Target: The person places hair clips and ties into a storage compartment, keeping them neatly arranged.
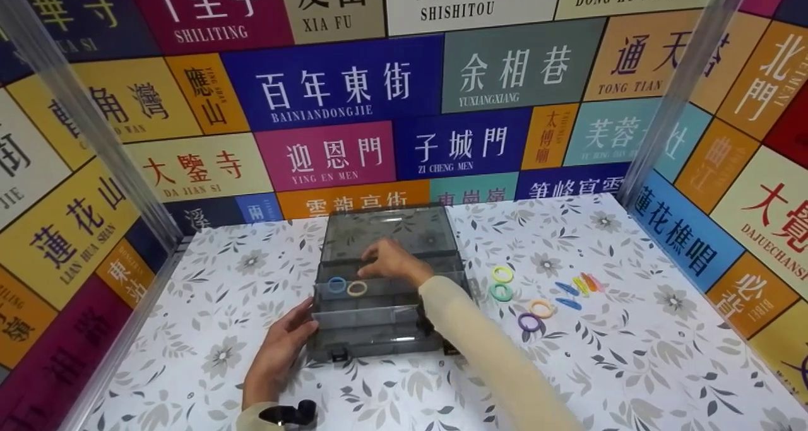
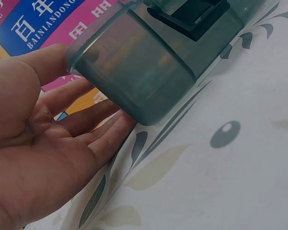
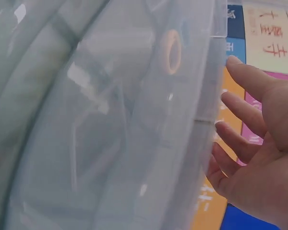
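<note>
A translucent dark grey compartment box (image 1: pixel 379 342) stands on the table with its lid (image 1: pixel 391 232) raised at the back. A blue hair tie (image 1: pixel 337 284) and a beige hair tie (image 1: pixel 357 288) lie side by side in its left part. My left hand (image 1: pixel 281 342) rests against the box's left side; in the left wrist view the thumb is at the rim and loosely extended fingers touch lower down. Above the box's rear half, my right hand (image 1: pixel 394 262) hovers with loosely bent fingers. Nothing shows between those fingers in the right wrist view, where the beige hair tie (image 3: pixel 172 51) appears beside a clear wall.
Right of the box lie yellow (image 1: pixel 502 274), green (image 1: pixel 501 292), orange (image 1: pixel 541 308) and purple (image 1: pixel 529 322) hair ties. Beyond them are several colourful hair clips (image 1: pixel 581 284). A floral cloth (image 1: pixel 221 355) covers the table, and sign-printed panels (image 1: pixel 334 84) surround it.
</note>
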Available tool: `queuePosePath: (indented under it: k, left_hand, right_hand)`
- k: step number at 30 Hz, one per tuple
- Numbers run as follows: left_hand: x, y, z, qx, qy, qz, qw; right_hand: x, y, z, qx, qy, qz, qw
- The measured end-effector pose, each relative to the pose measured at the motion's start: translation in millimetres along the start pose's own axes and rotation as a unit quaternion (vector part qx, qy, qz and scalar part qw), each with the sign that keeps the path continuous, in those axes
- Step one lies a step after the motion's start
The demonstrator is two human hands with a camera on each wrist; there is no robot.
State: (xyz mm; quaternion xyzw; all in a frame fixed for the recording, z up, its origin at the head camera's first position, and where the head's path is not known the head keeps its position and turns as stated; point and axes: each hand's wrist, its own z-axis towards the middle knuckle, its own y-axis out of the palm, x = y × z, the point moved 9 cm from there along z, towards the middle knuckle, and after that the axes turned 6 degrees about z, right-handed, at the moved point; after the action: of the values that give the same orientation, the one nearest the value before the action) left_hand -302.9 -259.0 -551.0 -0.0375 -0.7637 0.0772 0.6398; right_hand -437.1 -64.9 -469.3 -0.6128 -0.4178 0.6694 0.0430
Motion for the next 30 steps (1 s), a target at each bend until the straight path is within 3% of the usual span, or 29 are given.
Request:
queuePosePath:
  k: [5, 10, 22, 30]
  left_hand:
    - [-1.4, 0.6, -0.7, -0.004, 0.001, -0.006, 1.0]
    - [-3.7, 1.3, -0.6, -0.006, -0.006, -0.012, 0.9999]
    - [-3.3, 1.5, -0.8, -0.002, -0.026, -0.013, 0.9996]
    - [-3.2, 1.6, 0.8, -0.002, -0.024, -0.028, 0.9993]
  right_hand:
    - [-8.4, -7.3, -11.1, -0.016, -0.055, -0.025, 0.998]
    - [-15.3, -20.5, -32.7, 0.002, -0.107, -0.032, 0.994]
    - [20.7, -73.4, -87.3, 0.083, -0.128, 0.037, 0.988]
    - [47.5, -111.7, -112.4, 0.128, -0.102, 0.054, 0.985]
